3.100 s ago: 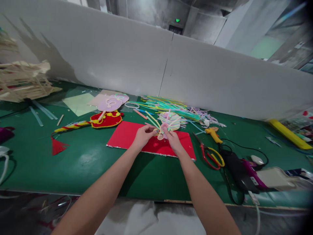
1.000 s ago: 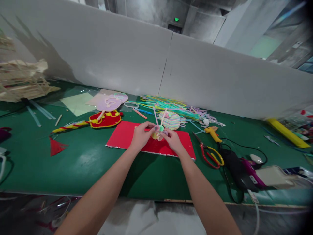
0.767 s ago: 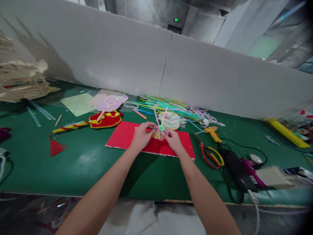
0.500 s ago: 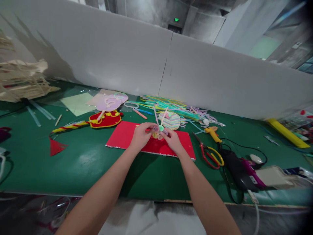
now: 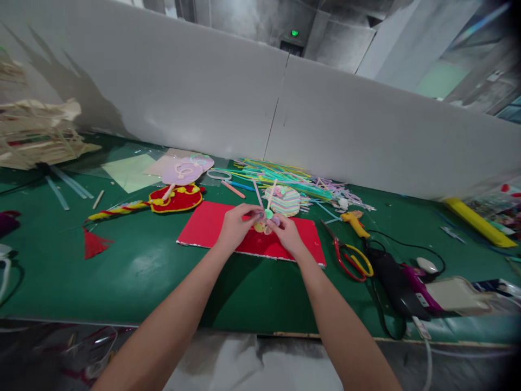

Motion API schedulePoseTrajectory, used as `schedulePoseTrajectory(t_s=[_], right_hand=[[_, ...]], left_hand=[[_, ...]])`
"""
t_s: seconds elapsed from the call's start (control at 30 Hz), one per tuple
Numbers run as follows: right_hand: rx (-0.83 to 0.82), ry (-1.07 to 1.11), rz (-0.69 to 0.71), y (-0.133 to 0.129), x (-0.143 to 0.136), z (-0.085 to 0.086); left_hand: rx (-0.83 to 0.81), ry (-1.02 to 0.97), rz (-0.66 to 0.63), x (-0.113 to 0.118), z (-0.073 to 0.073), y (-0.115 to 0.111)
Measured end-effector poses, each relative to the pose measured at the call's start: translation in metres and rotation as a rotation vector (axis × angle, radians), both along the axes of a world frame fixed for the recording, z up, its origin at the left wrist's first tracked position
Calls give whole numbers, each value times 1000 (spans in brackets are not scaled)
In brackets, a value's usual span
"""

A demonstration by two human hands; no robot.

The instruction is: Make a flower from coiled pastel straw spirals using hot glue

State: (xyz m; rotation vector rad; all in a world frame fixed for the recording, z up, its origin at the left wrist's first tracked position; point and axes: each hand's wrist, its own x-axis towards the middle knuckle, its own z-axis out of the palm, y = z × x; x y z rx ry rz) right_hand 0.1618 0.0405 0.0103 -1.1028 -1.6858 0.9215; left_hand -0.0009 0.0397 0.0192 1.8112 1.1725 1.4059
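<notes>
Above the red board (image 5: pixel 201 224), my two hands hold a small pastel pipe-cleaner flower (image 5: pixel 269 214) between them. It has a green coil in the middle, with yellow, pink and purple coils around it. Two fuzzy stems, one purple and one pale pink, stick up from it. My left hand (image 5: pixel 238 225) pinches its left side with thumb and fingers. On the right side, my right hand (image 5: pixel 287 233) grips the purple coil. My fingers partly hide the coils. Just behind lies a striped pastel fuzzy disc (image 5: pixel 285 201).
Loose pipe cleaners (image 5: pixel 280 178) lie along the grey partition. Red-and-yellow-handled scissors (image 5: pixel 353 260) and a yellow glue gun (image 5: pixel 355 222) with its cord lie right. Left are a red tasselled ornament (image 5: pixel 176 200) and a purple fuzzy piece (image 5: pixel 185 171), all on the green table (image 5: pixel 142 288).
The flower has turned slightly in my fingers, and its two stems lean a little further left. Both hands stay in nearly the same place.
</notes>
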Motion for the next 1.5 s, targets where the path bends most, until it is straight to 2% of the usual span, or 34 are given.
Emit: schedulePoseTrajectory(t_s=[0.27,0.8,1.13,1.5], right_hand=[[-9,40,-2,1,1,-2],[-40,47,17,-4,-3,2],[27,55,-88,1,0,-4],[43,49,-90,2,0,-5]], left_hand=[[19,37,43,0,-2,1],[8,95,22,-2,-4,2],[-27,81,38,4,-1,-1],[-41,122,87,3,-5,2]])
